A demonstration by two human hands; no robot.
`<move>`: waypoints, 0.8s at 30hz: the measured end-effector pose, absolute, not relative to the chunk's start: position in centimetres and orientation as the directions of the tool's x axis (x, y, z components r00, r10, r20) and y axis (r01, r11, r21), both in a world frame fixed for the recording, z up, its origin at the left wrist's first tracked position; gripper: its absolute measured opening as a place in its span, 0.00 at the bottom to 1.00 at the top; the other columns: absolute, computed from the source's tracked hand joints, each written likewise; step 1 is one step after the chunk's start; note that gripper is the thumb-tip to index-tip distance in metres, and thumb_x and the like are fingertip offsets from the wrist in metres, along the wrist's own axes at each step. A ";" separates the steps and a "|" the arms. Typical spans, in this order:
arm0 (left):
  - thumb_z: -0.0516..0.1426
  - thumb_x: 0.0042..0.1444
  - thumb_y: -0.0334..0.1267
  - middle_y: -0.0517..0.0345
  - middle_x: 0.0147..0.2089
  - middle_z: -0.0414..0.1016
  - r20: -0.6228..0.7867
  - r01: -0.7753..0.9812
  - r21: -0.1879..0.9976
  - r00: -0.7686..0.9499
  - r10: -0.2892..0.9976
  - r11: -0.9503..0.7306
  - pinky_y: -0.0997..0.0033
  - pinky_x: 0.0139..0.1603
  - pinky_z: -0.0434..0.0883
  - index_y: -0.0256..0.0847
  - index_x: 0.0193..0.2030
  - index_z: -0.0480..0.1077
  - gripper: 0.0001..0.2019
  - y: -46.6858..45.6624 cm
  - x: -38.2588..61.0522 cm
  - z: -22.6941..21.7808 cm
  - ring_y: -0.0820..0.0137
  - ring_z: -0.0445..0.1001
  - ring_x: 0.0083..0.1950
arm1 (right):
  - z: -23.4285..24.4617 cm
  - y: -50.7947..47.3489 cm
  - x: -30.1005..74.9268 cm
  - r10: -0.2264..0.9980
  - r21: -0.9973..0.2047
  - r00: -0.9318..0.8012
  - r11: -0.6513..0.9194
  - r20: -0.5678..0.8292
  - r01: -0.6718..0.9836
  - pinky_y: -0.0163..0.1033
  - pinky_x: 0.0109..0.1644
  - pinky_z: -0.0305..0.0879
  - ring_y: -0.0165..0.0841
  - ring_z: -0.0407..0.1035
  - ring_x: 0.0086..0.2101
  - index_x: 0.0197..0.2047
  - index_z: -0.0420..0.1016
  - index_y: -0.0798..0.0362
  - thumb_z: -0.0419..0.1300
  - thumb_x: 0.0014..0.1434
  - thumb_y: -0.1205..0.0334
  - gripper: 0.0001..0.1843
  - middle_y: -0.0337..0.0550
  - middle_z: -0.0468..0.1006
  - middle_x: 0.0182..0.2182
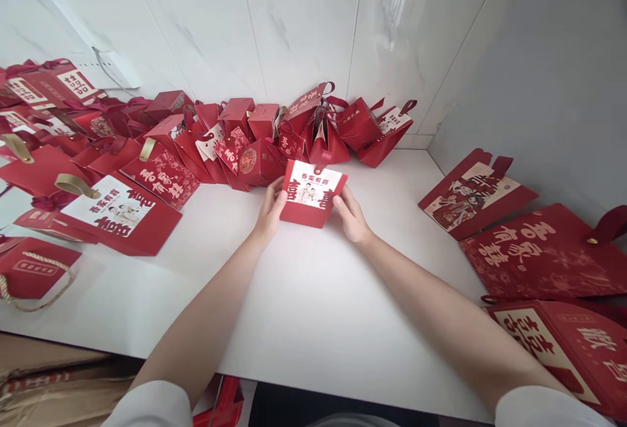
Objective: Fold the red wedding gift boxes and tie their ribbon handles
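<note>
Between my two hands is a small red gift box [304, 215] with a white printed panel showing red characters and small figures. A dark red ribbon tab shows at its top. My left hand [271, 210] grips the box's left side, thumb on the front and fingers partly hidden behind. On the right edge, my right hand [351, 213] is closed against the box, its thumb at the front corner. The box is close to upright, at the middle of the white table [294, 303]; whether its base rests on the surface I cannot tell.
Several folded red gift boxes [262, 162] crowd along the tiled wall [298, 22]. More boxes [112, 215] pile up on the left. Flat red box blanks [543, 251] lie at the right by the grey wall. A cardboard carton [63, 381] is below the front left edge.
</note>
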State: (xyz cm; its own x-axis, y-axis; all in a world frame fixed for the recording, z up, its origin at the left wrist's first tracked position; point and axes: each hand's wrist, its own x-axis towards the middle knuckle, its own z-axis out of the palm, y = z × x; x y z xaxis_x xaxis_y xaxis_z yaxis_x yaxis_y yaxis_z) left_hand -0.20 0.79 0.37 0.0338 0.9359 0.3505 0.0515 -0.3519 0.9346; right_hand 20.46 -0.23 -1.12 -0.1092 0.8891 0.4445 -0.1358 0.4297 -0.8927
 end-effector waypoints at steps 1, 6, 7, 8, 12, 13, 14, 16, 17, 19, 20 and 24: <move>0.55 0.60 0.55 0.48 0.62 0.66 0.394 0.074 0.917 -0.002 0.919 -0.393 0.57 0.62 0.66 0.43 0.59 0.62 0.25 1.1 -0.7 0.5 0.59 0.66 0.62 | -1.2 -0.3 20.5 0.888 -0.897 -0.148 0.416 0.436 -0.147 0.45 0.50 0.68 0.39 0.71 0.47 0.53 0.67 0.48 0.48 0.63 0.38 0.26 0.46 0.76 0.49; 0.55 0.60 0.53 0.48 0.54 0.71 0.548 0.254 0.827 -0.160 0.821 -0.502 0.54 0.61 0.65 0.43 0.58 0.64 0.24 1.7 -3.1 1.9 0.60 0.70 0.57 | -1.5 -0.5 20.6 0.908 -0.939 -0.250 0.305 0.337 -0.158 0.42 0.38 0.67 0.35 0.73 0.31 0.52 0.68 0.48 0.42 0.66 0.38 0.27 0.45 0.79 0.36; 0.52 0.62 0.54 0.48 0.53 0.71 0.565 0.275 0.814 -0.169 0.808 -0.512 0.53 0.60 0.66 0.43 0.58 0.65 0.23 1.4 -3.2 2.5 0.60 0.70 0.56 | -1.5 -0.5 20.5 0.916 -0.944 -0.236 0.297 0.324 -0.143 0.41 0.38 0.67 0.34 0.72 0.30 0.51 0.68 0.48 0.43 0.66 0.39 0.26 0.44 0.79 0.35; 0.48 0.63 0.55 0.47 0.54 0.71 0.584 0.288 0.798 -0.156 0.797 -0.529 0.53 0.59 0.66 0.43 0.58 0.65 0.24 0.9 -3.2 3.2 0.60 0.71 0.56 | -1.5 -0.5 20.4 0.924 -0.949 -0.221 0.288 0.311 -0.130 0.41 0.38 0.66 0.34 0.72 0.30 0.50 0.69 0.48 0.45 0.65 0.39 0.24 0.43 0.79 0.35; 0.51 0.57 0.63 0.44 0.66 0.60 0.628 0.356 0.711 0.067 0.775 -0.606 0.51 0.62 0.64 0.43 0.67 0.56 0.37 -2.1 -1.3 5.8 0.53 0.62 0.65 | -1.6 -0.2 20.1 0.947 -0.964 -0.188 0.242 0.260 -0.115 0.40 0.37 0.66 0.33 0.71 0.29 0.48 0.69 0.47 0.48 0.64 0.40 0.22 0.42 0.78 0.33; 0.56 0.54 0.61 0.45 0.69 0.56 0.610 0.394 0.700 0.104 0.785 -0.596 0.51 0.64 0.63 0.44 0.68 0.53 0.40 -2.8 -0.6 6.4 0.52 0.59 0.67 | -1.6 -0.1 20.1 0.950 -0.966 -0.187 0.232 0.251 -0.114 0.40 0.37 0.66 0.33 0.71 0.29 0.48 0.68 0.48 0.49 0.64 0.41 0.21 0.42 0.78 0.33; 0.60 0.53 0.56 0.45 0.70 0.54 0.578 0.442 0.698 0.116 0.808 -0.563 0.52 0.65 0.62 0.45 0.70 0.50 0.42 -3.4 0.1 6.8 0.53 0.58 0.68 | -1.7 -0.1 20.1 0.952 -0.968 -0.187 0.224 0.243 -0.114 0.39 0.37 0.66 0.33 0.71 0.29 0.48 0.68 0.48 0.50 0.64 0.41 0.21 0.42 0.78 0.32; 0.61 0.54 0.46 0.47 0.69 0.56 0.504 0.511 0.712 0.105 0.857 -0.481 0.55 0.64 0.64 0.46 0.70 0.49 0.40 -4.2 0.8 7.8 0.55 0.62 0.66 | -1.7 -0.1 20.0 0.957 -0.972 -0.182 0.209 0.226 -0.110 0.39 0.37 0.66 0.33 0.71 0.29 0.47 0.68 0.49 0.51 0.63 0.41 0.21 0.42 0.78 0.32; 0.60 0.55 0.42 0.48 0.67 0.61 0.468 0.524 0.728 0.091 0.879 -0.442 0.56 0.61 0.67 0.47 0.70 0.50 0.37 -4.5 0.7 8.4 0.57 0.66 0.63 | -1.7 -0.1 20.0 0.961 -0.974 -0.173 0.200 0.217 -0.107 0.39 0.37 0.67 0.33 0.71 0.29 0.47 0.68 0.49 0.52 0.63 0.41 0.21 0.42 0.78 0.32; 0.56 0.56 0.37 0.50 0.58 0.71 0.398 0.510 0.778 0.050 0.916 -0.366 0.59 0.52 0.73 0.49 0.69 0.53 0.33 -4.7 -0.5 9.8 0.60 0.74 0.53 | -1.7 -0.2 20.0 0.969 -0.978 -0.150 0.185 0.198 -0.099 0.40 0.38 0.67 0.33 0.71 0.29 0.46 0.69 0.50 0.52 0.62 0.40 0.22 0.42 0.78 0.31; 0.55 0.56 0.36 0.52 0.54 0.74 0.362 0.487 0.809 0.028 0.932 -0.329 0.61 0.48 0.74 0.49 0.68 0.55 0.32 -4.7 -1.4 10.4 0.61 0.76 0.48 | -1.6 -0.2 19.9 0.971 -0.980 -0.145 0.177 0.189 -0.093 0.40 0.38 0.67 0.33 0.70 0.29 0.46 0.69 0.50 0.52 0.62 0.40 0.23 0.42 0.78 0.31; 0.55 0.53 0.34 0.52 0.50 0.75 0.385 0.404 0.862 -0.128 0.914 -0.306 0.57 0.53 0.71 0.46 0.63 0.61 0.28 -4.8 -5.6 11.1 0.59 0.73 0.53 | -1.4 -0.2 20.0 0.978 -0.989 -0.157 0.131 0.140 -0.070 0.40 0.38 0.67 0.33 0.71 0.30 0.45 0.69 0.51 0.52 0.62 0.40 0.23 0.42 0.78 0.31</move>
